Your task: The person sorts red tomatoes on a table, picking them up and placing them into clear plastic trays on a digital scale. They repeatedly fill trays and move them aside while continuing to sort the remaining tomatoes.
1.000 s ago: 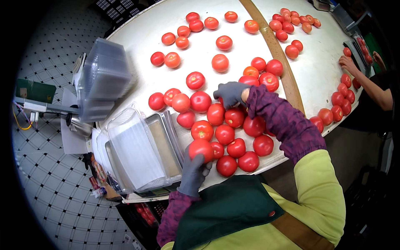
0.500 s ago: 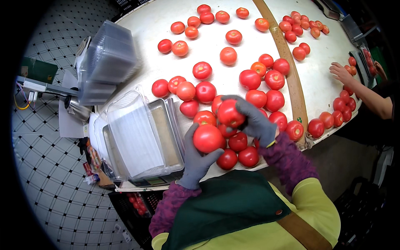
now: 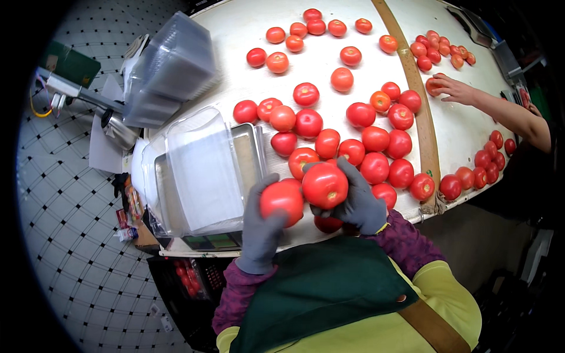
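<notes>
My left hand (image 3: 261, 229) in a grey glove grips a large red tomato (image 3: 282, 200) near the front of the white table (image 3: 229, 82). Beside it, my gloved right hand (image 3: 359, 203) is closed on another big tomato (image 3: 325, 183), its stem scar facing up. Loose tomatoes (image 3: 374, 166) of red and orange-red lie just beyond both hands. Left of my hands, a clear plastic container with a white sheet (image 3: 203, 194) rests on a metal scale tray (image 3: 250, 153).
Stacked clear containers (image 3: 168, 65) stand at the back left. A wooden strip (image 3: 432, 147) crosses the table. Beyond it a co-worker's hand (image 3: 452, 89) reaches to a tomato among other tomato groups. Black crates (image 3: 170, 294) with packed tomatoes sit below the near edge.
My right hand has come back from the pile with a tomato, next to the one in my left hand, and both have turned. The co-worker's arm has reached toward the wooden strip.
</notes>
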The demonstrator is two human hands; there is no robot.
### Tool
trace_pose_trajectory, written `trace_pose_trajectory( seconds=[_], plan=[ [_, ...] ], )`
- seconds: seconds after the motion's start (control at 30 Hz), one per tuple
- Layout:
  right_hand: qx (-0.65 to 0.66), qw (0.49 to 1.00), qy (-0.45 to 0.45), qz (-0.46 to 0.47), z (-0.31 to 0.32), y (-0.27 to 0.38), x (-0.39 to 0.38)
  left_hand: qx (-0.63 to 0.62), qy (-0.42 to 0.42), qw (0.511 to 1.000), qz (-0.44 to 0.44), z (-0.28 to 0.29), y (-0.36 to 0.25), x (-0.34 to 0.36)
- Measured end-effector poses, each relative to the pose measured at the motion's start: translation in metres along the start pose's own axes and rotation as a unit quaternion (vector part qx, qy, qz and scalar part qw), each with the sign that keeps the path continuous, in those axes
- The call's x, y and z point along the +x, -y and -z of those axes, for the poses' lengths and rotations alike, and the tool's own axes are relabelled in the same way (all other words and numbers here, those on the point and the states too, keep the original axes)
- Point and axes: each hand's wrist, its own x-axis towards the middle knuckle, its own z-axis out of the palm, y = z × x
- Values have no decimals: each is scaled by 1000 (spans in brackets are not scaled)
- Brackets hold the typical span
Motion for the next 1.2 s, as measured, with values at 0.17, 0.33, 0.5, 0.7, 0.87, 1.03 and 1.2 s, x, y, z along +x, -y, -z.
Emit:
trace_pose_trajectory(
  seconds=[0.17,0.33,0.5,0.7,0.87,1.03,1.2],
  plan=[
    [-190,978,28,80,-24,-7,-8,-238,-116,962,-68,38,-16,-24],
    [-380,918,28,105,-43,-20,24,0,-266,936,-231,92,-42,-53],
    [-740,491,167,429,-68,-66,79,511,-285,769,-258,115,-33,-46],
    [-827,329,185,418,-52,-70,104,699,-172,682,-129,120,-11,-34],
    [-782,451,19,429,-10,11,54,589,-209,759,-184,99,-17,-46],
    [-952,162,-142,218,56,77,21,312,-66,933,-167,42,-11,-45],
    [-973,141,-98,153,61,97,27,83,98,986,109,-6,30,-15]
  ],
)
